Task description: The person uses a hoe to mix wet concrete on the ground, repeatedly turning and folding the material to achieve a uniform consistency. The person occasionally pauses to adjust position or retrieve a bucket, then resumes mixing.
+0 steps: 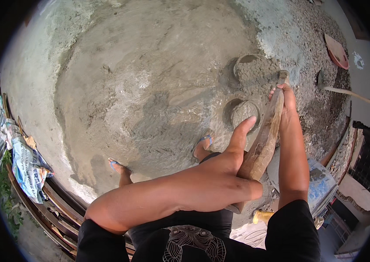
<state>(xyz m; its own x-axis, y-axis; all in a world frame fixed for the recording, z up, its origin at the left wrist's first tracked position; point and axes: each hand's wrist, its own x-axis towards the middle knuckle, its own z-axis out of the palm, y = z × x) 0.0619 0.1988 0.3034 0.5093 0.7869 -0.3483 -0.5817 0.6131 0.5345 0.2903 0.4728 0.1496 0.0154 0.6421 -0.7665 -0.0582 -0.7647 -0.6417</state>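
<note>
A long wooden board slants from beside my body up toward the buckets, its far end muddy. Near that far end my right hand has its fingers wrapped round the wood. My left hand reaches across my body and grips the board lower down, thumb pointing away from me. Just left of the board stands a bucket with wet grey mix in it. Beyond it is a second bucket, heaped with coarser grey mix. Wet mortar spreads over the ground around both.
My feet, in blue sandals, stand in or beside the mortar. Gravel lies at the right with a reddish pan and a long-handled tool. A blue drum is near my right arm. Printed sacks and timber line the left.
</note>
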